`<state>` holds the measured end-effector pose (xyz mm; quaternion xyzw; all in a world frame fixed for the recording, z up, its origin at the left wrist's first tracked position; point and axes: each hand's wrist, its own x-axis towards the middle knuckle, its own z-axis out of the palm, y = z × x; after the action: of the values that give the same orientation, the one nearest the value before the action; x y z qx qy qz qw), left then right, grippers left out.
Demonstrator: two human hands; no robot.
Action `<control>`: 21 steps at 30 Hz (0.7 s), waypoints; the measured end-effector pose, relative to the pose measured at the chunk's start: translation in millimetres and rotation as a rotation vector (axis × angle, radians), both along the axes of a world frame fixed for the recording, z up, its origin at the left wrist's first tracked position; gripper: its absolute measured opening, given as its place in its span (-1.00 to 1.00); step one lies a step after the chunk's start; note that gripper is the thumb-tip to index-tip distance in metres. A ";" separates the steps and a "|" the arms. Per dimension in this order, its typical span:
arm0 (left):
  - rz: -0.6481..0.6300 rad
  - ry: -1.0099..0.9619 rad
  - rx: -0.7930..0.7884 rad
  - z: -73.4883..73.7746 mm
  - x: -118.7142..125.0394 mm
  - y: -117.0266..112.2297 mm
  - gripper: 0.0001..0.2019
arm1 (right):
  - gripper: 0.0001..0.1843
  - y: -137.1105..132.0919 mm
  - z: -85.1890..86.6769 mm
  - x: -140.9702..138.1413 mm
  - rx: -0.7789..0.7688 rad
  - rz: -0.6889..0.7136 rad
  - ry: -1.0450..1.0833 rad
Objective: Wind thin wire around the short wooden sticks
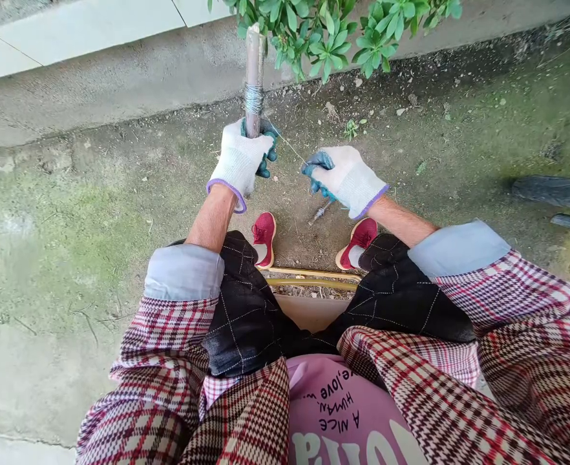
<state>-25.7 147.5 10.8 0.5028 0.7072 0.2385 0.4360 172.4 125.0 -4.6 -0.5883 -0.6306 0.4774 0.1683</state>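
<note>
A thin wire (289, 147) runs taut from a tight coil of wire (253, 100) wound around an upright grey pole (254, 61), which stands in the bare soil in front of the seated person, just below the leaves of a green shrub (331, 32). The left hand (240, 165), in a white glove with blue-coated fingers, is closed around the pole directly under the coil. That grip looks meant to steady the pole against the sideways pull of the strand. The right hand (346, 177), gloved the same way, is closed with its fingertips pinching the free end of the wire. It sits lower and off to the right of the pole, which is probably why the strand is drawn straight rather than slack. A slim tool (321, 212) shows just beneath this hand; I cannot tell whether the hand holds it or it lies on the ground. The person's red shoes (264, 236) are planted apart on the dirt on either side of the work, knees spread wide, so both forearms have a clear reach to the pole. A stool (309, 279) with a yellow frame is under the person, and a concrete kerb (95, 77) runs behind the pole.
</note>
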 end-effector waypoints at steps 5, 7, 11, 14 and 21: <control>0.018 -0.032 0.053 2.4 3.6 -2.5 -0.54 | -0.84 3.7 -2.7 -0.1 -0.101 -0.040 0.003; -0.006 -0.020 0.036 2.9 3.1 -1.0 -0.56 | -0.82 4.2 -1.0 0.1 -0.094 -0.001 -0.041; -0.002 -0.011 0.030 3.9 1.0 2.3 -0.56 | -0.79 4.0 2.3 0.6 0.034 0.073 -0.141; 0.003 -0.016 0.002 3.1 0.8 3.6 -0.53 | -0.81 2.2 5.5 0.6 0.108 0.135 -0.191; -0.112 0.176 -0.044 -6.8 -4.9 8.0 -0.47 | -0.79 -13.9 26.6 -3.5 0.250 0.254 -0.286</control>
<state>-30.5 155.5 4.0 0.5510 0.7186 0.1531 0.3956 168.9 111.2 22.0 -0.5404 -0.7713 0.3246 0.0877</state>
